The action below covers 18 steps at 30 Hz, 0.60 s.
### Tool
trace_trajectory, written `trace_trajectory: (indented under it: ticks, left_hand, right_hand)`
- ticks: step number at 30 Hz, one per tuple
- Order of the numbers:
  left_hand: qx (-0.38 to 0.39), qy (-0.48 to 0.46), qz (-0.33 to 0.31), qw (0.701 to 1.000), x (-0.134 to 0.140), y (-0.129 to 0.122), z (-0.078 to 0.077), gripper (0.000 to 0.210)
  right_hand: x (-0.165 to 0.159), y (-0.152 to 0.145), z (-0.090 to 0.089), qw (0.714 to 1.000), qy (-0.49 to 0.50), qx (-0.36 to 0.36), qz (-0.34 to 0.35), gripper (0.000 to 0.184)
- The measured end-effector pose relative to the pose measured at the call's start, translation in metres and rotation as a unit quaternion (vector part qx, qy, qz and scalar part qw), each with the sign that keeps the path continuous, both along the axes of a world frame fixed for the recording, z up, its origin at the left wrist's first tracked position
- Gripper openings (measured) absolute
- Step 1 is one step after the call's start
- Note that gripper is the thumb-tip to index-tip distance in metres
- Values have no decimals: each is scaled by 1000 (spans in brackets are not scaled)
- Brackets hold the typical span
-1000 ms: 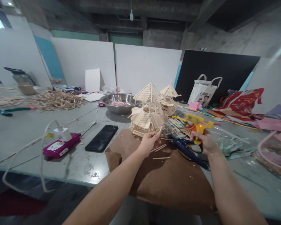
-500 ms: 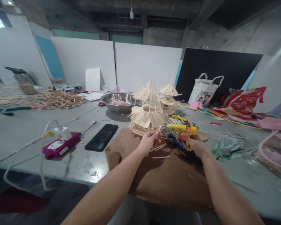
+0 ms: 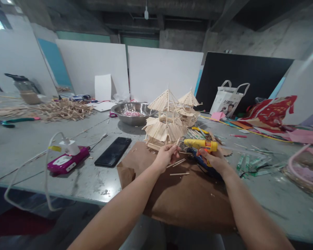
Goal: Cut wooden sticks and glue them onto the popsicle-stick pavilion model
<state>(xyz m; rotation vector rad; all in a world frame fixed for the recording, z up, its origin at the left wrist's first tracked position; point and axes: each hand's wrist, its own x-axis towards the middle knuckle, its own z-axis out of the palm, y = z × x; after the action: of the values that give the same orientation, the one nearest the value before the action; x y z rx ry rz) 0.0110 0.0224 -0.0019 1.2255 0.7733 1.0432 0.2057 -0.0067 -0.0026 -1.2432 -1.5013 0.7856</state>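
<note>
A short wooden stick point(image 3: 177, 141) is pinched upright between the fingertips of my left hand point(image 3: 167, 157). My right hand point(image 3: 214, 159) is wrapped round a yellow hot glue gun point(image 3: 200, 144), its nozzle pointing left, close to the stick. Just behind my left hand stands a small pavilion model point(image 3: 167, 128) of pale sticks, its tiered roof partly bare on the right side. A second stick pavilion point(image 3: 189, 100) is behind it, partly hidden. Loose sticks point(image 3: 179, 174) lie on the brown paper point(image 3: 187, 205) below my hands.
To the left are a black phone point(image 3: 113, 152) and a purple power strip point(image 3: 67, 161) with a white cable. A steel bowl point(image 3: 134, 119) and a heap of wood pieces point(image 3: 67, 111) stand farther back. Green-and-clear wrappers point(image 3: 253, 165) and a pink-rimmed container point(image 3: 302, 166) are at right.
The glue gun in my right hand has shifted slightly left and down, its nozzle now nearer the stick. My left hand has stayed almost still.
</note>
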Motion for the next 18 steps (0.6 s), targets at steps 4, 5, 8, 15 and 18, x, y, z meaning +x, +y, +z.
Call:
trace_trajectory:
  ticks: [4, 5, 8, 15, 18]
  left_hand:
    - [3, 20, 11, 1000, 1, 0, -1, 30]
    - [4, 25, 12, 1000, 1, 0, -1, 30]
    - [8, 32, 12, 999, 1, 1, -2, 31]
    - [15, 38, 8, 999, 1, 1, -2, 31]
    - [15, 36, 5, 999, 1, 0, -1, 29]
  right_hand:
    - [0, 0, 3, 999, 32, 28, -8, 33]
    - [1, 0, 3, 999, 37, 29, -10, 33]
    - [1, 0, 4, 999, 37, 19, -8, 35]
    - [-2, -2, 8, 999, 31, 23, 3, 35]
    - [-2, -2, 9, 999, 40, 22, 12, 34]
